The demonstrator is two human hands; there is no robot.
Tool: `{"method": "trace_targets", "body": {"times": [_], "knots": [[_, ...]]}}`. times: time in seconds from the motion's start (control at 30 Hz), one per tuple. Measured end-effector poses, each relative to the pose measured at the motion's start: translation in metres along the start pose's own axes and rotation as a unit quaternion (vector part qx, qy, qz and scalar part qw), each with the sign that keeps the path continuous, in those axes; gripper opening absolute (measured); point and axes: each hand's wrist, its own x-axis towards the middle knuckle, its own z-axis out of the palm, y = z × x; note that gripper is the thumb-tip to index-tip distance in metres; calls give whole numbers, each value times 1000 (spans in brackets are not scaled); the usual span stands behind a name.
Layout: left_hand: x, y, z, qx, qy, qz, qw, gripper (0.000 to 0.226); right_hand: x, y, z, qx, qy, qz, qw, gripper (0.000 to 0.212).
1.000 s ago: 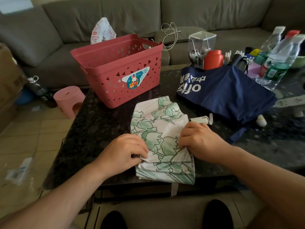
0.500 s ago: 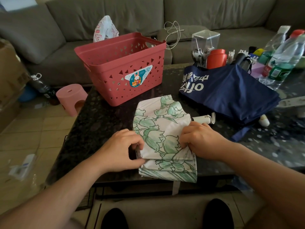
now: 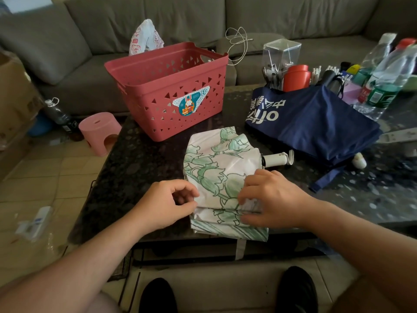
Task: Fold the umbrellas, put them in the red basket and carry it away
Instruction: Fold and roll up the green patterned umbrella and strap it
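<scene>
Lying between both hands near the table's (image 3: 135, 163) front edge, the floral umbrella (image 3: 221, 175) points its handle away-right; left hand (image 3: 167, 203) pinches its left fold, right hand (image 3: 270, 198) its right, equally near.

The right hand (image 3: 273, 199) has slid nearer, pinching the floral umbrella's (image 3: 216, 172) folded edge.

The floral umbrella (image 3: 216, 168) is smooth, faintly shiny cloth with a glossy white plastic handle (image 3: 276, 158); the navy umbrella (image 3: 316, 125) is matt cloth. The red basket (image 3: 171, 91) is matt perforated plastic (triangle cut-outs), on a polished speckled stone table (image 3: 135, 168).
</scene>
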Motion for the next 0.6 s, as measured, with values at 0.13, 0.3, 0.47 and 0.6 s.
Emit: {"method": "trace_targets", "body": {"times": [0.13,0.3,0.47,0.6], "knots": [[-1,-2,-2,-3,1,6,1000,26,6,-14,13,-41,23,-35,998,19],[-2,-3,-2,-49,-4,-22,999,22,10,-15,20,-74,54,-46,995,11],[-4,-6,-4,-89,-17,-33,995,28,13,-14,18,-64,43,-51,996,11],[-5,-10,-3,-45,-34,-10,998,32,15,-15,15,-50,4,-58,997,9]]}}
